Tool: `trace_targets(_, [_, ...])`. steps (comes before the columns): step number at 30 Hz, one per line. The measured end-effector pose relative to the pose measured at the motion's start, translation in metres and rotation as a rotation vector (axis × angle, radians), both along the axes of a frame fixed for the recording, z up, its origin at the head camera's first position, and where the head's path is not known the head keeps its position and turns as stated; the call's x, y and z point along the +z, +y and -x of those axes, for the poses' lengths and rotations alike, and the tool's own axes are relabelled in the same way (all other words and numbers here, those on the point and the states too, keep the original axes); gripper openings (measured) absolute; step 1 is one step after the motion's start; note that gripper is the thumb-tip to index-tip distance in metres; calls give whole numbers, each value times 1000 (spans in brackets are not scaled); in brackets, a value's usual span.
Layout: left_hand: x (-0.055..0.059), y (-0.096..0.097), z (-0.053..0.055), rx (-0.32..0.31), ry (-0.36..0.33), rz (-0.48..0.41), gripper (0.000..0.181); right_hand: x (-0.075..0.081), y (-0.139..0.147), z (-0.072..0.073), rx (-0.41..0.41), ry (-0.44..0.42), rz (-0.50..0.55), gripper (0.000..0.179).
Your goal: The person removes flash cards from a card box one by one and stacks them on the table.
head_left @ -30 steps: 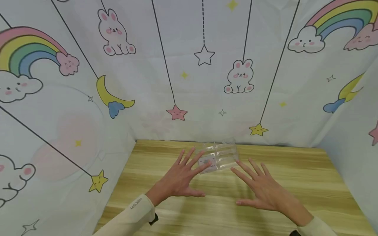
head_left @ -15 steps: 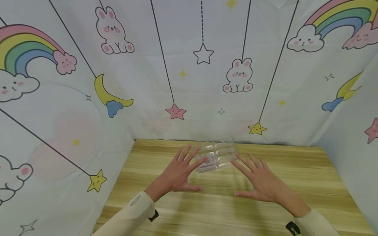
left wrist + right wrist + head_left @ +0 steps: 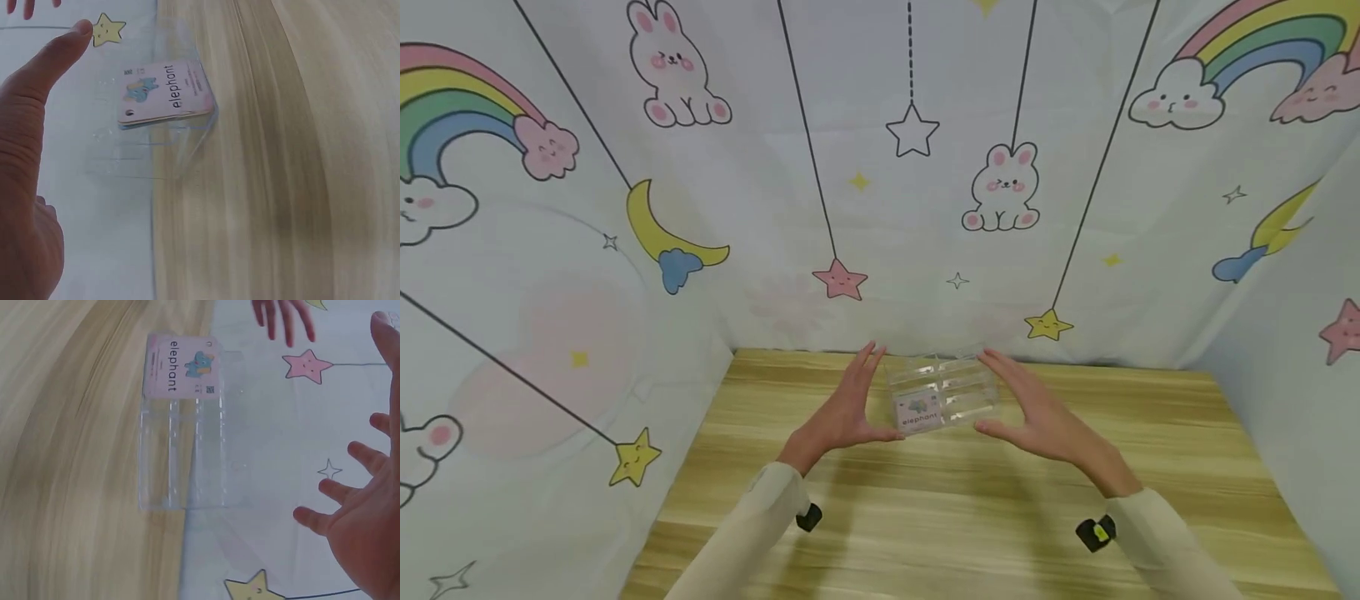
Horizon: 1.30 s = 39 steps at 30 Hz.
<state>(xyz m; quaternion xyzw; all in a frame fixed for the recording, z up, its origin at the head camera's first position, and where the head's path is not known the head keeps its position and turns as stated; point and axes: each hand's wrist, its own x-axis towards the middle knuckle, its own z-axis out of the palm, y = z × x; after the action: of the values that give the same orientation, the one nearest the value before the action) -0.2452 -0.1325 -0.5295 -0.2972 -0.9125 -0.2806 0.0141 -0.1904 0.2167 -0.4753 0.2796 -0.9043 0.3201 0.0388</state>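
Observation:
A clear plastic rack (image 3: pixel 970 398) with divided compartments stands at the back of the wooden table. Its front left compartment holds a small stack of pink cards, the front one an elephant card (image 3: pixel 919 410) printed with the word "elephant". To the left of the rack is my left hand (image 3: pixel 841 414), fingers extended and thumb apart, its tip near the lower left corner. My right hand (image 3: pixel 1043 419) stands on the other side in a similar pose. In the right wrist view, a gap shows between the right hand (image 3: pixel 362 506) and the rack; contact on the left I cannot tell.
A white cloth (image 3: pixel 910 217) printed with rabbits, stars and rainbows hangs behind the table and along both sides. The wood-grain table (image 3: pixel 940 517) extends toward me. A dark strap (image 3: pixel 1096 533) circles the right wrist; another dark piece (image 3: pixel 808 517) sits at the left cuff.
Both hands have moved forward from in front of the rack to its two sides, turning so the palms face each other. The elephant card, partly covered before, is now uncovered.

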Motion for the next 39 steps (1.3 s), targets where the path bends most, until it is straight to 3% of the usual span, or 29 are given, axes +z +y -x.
trace_targets(6, [-38,-1,12,92,-94,-219,143,-15,-13,14,-8,-96,236,79])
trace_targets(13, [-81,7,21,157,-156,-338,143,-42,-29,28,36,-214,510,62])
trace_targets(18, [-101,18,22,169,-196,-380,145,-57,-39,32,18,-297,591,54])
trace_targets(24, [-110,27,28,150,-160,-396,148,-74,-48,36,4,-355,589,52])
trace_targets(29, [-112,29,32,137,-175,-360,146,-87,-51,40,-13,-381,570,50])
trace_targets(39, [-111,30,33,119,-200,-360,138,-104,-55,46,-73,-278,394,42])
